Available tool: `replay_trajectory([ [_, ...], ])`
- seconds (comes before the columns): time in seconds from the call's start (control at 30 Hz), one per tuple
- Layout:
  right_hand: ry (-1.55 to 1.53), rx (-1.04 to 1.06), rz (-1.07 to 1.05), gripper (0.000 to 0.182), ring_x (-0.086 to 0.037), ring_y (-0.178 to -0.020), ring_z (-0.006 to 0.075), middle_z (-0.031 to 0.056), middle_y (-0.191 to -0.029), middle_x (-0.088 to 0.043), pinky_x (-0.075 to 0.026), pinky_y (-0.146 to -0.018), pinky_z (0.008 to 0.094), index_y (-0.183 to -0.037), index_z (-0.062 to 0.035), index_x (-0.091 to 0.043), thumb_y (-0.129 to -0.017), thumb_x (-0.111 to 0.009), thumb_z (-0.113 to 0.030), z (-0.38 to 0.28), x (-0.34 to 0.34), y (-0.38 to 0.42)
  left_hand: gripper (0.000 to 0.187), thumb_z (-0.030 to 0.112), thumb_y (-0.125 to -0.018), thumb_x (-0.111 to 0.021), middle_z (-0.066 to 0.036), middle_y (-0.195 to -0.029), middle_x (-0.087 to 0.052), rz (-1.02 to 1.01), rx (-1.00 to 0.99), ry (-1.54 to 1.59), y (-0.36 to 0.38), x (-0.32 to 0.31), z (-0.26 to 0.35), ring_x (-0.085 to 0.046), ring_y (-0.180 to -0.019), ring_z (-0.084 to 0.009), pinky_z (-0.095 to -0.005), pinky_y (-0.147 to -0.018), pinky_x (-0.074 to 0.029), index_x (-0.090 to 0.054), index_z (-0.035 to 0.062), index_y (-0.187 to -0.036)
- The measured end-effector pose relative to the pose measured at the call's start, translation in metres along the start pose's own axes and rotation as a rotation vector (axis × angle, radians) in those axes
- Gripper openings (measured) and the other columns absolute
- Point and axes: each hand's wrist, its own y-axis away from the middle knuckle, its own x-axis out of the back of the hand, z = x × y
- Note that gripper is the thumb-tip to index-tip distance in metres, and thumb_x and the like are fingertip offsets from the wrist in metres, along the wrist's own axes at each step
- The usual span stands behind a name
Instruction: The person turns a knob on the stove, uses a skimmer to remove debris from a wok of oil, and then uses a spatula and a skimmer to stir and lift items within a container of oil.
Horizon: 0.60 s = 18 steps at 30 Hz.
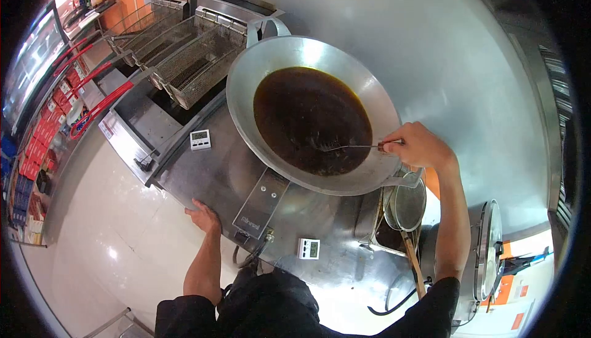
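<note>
A large metal wok (381,107) holds dark brown liquid (308,116). Over its right side, my right hand (420,145) is closed around the handle of a thin metal utensil (354,147), whose far end reaches into the liquid. My left hand (204,216) rests at the front edge of the steel counter (184,181), fingers spread, with nothing in it. Under the wok's near side is a burner with a metal front panel (261,202).
Fryers with wire baskets (197,61) and red handles (111,99) stand at the left. Two white timers (200,140) (309,249) lie on the counter. Round strainers (410,206) and a lidded pot (489,249) are at the right.
</note>
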Motion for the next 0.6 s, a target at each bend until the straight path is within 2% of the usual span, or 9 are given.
replay_trajectory([
  [0.13, 0.087, -0.051, -0.063, 0.025, -0.062, -0.057, 0.0218, 0.0176, -0.071, -0.065, -0.049, -0.058, 0.0359, -0.097, -0.0052, -0.069, -0.082, -0.057, -0.021, -0.025, 0.000, -0.012, 0.063, 0.047, -0.093, -0.040, -0.035, -0.104, -0.056, -0.017, 0.011, -0.012, -0.001, 0.000, -0.001, -0.055, -0.097, -0.0484, -0.0508, -0.085, -0.043, -0.035, -0.0081, -0.123],
  [0.2, 0.228, 0.083, -0.040, 0.024, -0.065, -0.071, 0.0299, 0.0197, -0.077, -0.066, -0.050, -0.067, 0.0409, -0.094, -0.0065, -0.070, -0.082, -0.057, -0.022, -0.030, -0.003, -0.028, 0.062, 0.046, -0.093, -0.040, -0.035, -0.103, -0.056, -0.012, -0.004, -0.022, -0.005, -0.003, -0.008, -0.055, -0.097, -0.0484, -0.0511, -0.084, -0.043, -0.035, -0.0082, -0.122],
  [0.23, 0.225, 0.078, -0.050, 0.024, -0.065, -0.071, 0.0299, 0.0197, -0.077, -0.066, -0.050, -0.067, 0.0409, -0.094, -0.0065, -0.070, -0.082, -0.057, -0.022, -0.038, -0.003, -0.036, 0.062, 0.046, -0.093, -0.040, -0.035, -0.103, -0.056, -0.001, -0.021, -0.021, -0.006, -0.006, -0.011, -0.055, -0.097, -0.0484, -0.0513, -0.084, -0.043, -0.036, -0.0083, -0.121],
  [0.3, 0.306, -0.020, -0.052, 0.023, -0.064, -0.082, 0.0353, 0.0201, -0.083, -0.066, -0.049, -0.074, 0.0427, -0.091, -0.0056, -0.070, -0.081, -0.057, -0.021, -0.055, -0.005, -0.047, 0.062, 0.046, -0.093, -0.040, -0.035, -0.103, -0.056, -0.021, -0.024, 0.008, -0.003, -0.002, -0.009, -0.055, -0.097, -0.0484, -0.0514, -0.084, -0.042, -0.036, -0.0084, -0.121],
  [0.43, 0.384, 0.057, -0.062, 0.023, -0.064, -0.082, 0.0375, 0.0194, -0.084, -0.067, -0.050, -0.076, 0.0425, -0.089, -0.0038, -0.070, -0.081, -0.058, -0.022, -0.061, -0.015, -0.075, 0.061, 0.046, -0.093, -0.041, -0.035, -0.104, -0.055, -0.030, -0.003, 0.031, -0.004, -0.002, -0.006, -0.055, -0.097, -0.0485, -0.0516, -0.084, -0.042, -0.036, -0.0084, -0.121],
  [0.5, 0.314, -0.074, 0.058, 0.023, -0.063, -0.083, 0.0389, 0.0206, -0.084, -0.066, -0.050, -0.077, 0.0438, -0.088, -0.0029, -0.070, -0.081, -0.058, -0.022, -0.053, -0.028, -0.092, 0.061, 0.046, -0.093, -0.041, -0.035, -0.104, -0.055, -0.013, 0.002, 0.026, -0.002, -0.001, -0.003, -0.055, -0.096, -0.0485, -0.0516, -0.084, -0.043, -0.036, -0.0082, -0.121],
  [0.6, 0.316, -0.091, 0.108, 0.024, -0.063, -0.083, 0.0394, 0.0217, -0.085, -0.066, -0.050, -0.078, 0.0448, -0.089, -0.0031, -0.070, -0.083, -0.058, -0.023, -0.044, -0.037, -0.109, 0.061, 0.048, -0.092, -0.040, -0.035, -0.103, -0.056, 0.001, 0.005, 0.015, -0.001, 0.001, 0.000, -0.055, -0.096, -0.0486, -0.0517, -0.085, -0.042, -0.037, -0.0073, -0.117],
])
